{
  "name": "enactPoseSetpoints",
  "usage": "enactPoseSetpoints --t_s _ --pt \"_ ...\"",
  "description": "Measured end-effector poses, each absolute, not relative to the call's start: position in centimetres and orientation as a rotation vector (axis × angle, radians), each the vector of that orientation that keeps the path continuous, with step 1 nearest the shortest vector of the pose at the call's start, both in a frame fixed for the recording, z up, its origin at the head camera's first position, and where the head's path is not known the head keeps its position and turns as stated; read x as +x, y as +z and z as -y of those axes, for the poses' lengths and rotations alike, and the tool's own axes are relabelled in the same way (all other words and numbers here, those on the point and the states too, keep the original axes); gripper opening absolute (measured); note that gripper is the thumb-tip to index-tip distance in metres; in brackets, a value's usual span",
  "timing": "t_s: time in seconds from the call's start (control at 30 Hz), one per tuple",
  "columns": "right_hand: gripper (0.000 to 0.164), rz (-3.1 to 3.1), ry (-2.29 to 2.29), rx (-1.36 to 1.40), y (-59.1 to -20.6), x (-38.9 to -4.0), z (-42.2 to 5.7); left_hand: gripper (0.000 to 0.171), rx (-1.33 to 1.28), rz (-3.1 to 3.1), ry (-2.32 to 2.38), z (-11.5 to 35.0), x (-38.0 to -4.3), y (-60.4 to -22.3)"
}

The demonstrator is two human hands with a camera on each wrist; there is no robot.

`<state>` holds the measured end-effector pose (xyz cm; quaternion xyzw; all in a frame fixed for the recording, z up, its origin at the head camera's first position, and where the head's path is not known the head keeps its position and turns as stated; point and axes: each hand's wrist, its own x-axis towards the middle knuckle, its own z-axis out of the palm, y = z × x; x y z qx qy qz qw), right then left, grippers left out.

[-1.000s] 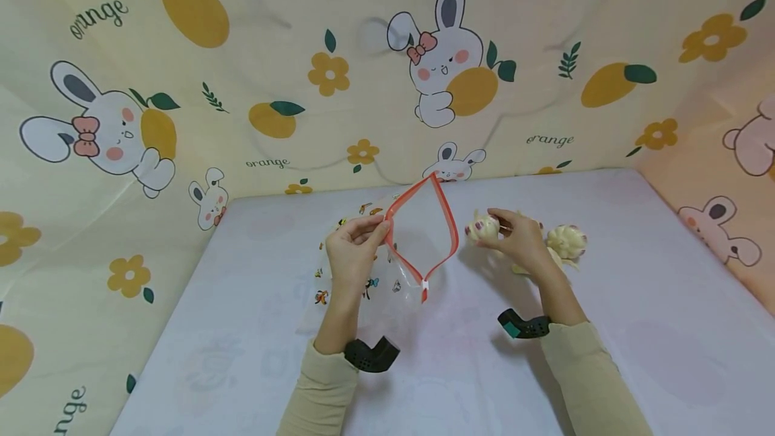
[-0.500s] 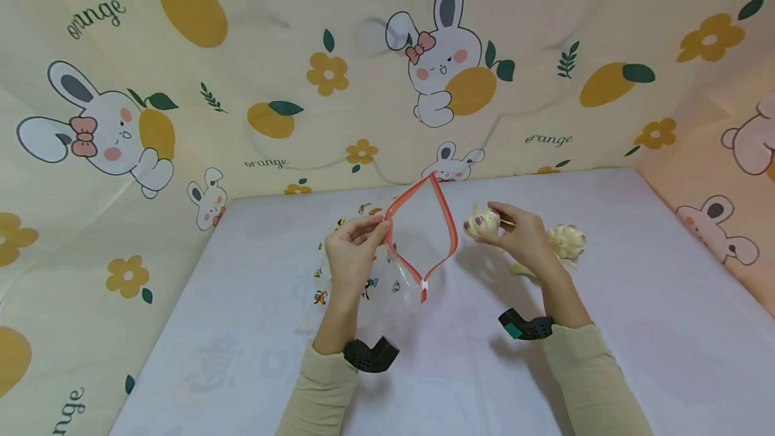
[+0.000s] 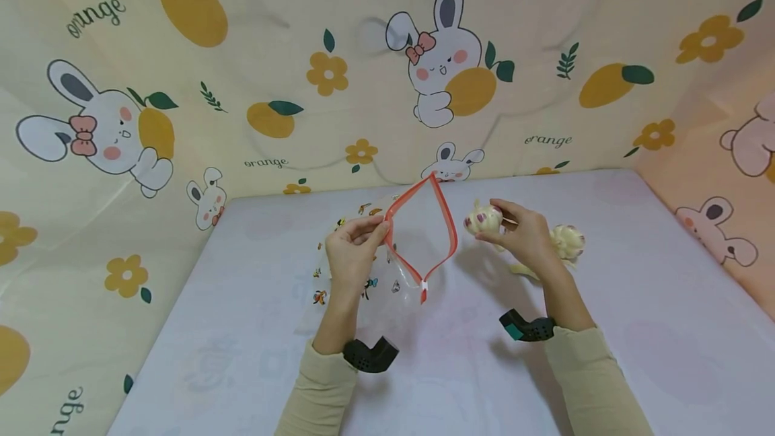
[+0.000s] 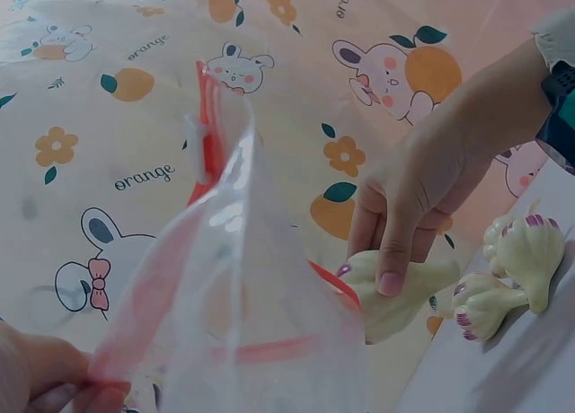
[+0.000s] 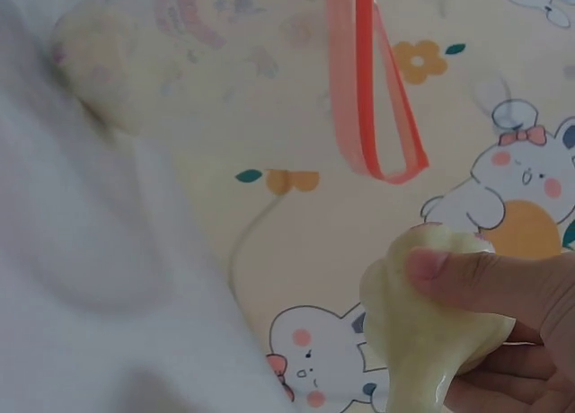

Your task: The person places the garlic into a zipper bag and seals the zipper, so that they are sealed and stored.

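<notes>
A clear zip bag (image 3: 399,291) with a red zip edge and small printed figures stands with its mouth spread in a diamond. My left hand (image 3: 354,254) pinches the left side of that edge between thumb and fingers. To the right of the mouth, apart from it, my right hand (image 3: 523,237) holds a pale garlic bulb (image 3: 482,219) with purple spots above the table. The right wrist view shows its stem pointing down. Through the bag's film there, a blurred pale bulb (image 5: 99,67) shows.
More garlic bulbs (image 4: 530,256) lie on the white table (image 3: 630,328) behind my right hand, partly hidden by it in the head view. A patterned cloth (image 3: 339,12) with rabbits and oranges rises at the table's back edge and sides.
My right hand has shifted slightly to the right, still holding the garlic bulb. The left hand and the bag's mouth stay in place.
</notes>
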<state>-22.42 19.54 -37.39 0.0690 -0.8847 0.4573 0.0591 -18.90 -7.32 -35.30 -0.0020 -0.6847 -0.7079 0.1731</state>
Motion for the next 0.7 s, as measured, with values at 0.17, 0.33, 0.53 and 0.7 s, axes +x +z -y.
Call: enactPoseSetpoints --t_s 0.17,0.33,0.53,0.7 --pt "0.068 2.653 1.390 0.204 -37.3 -22.3 -19.6 0.019 -0.002 1.947 -2.002 7.3 -19.0 -35.4" --pt "0.067 2.630 1.385 0.192 -37.1 -22.1 -19.5 0.019 -0.002 1.947 -2.004 7.3 -19.0 -35.5" --pt "0.066 2.599 1.403 0.199 -36.6 -21.7 -19.3 0.019 -0.019 1.933 -2.022 7.3 -19.1 -35.6" --pt "0.066 2.573 1.427 0.196 -36.2 -21.4 -19.2 0.019 -0.023 1.932 -2.031 7.3 -19.0 -35.5"
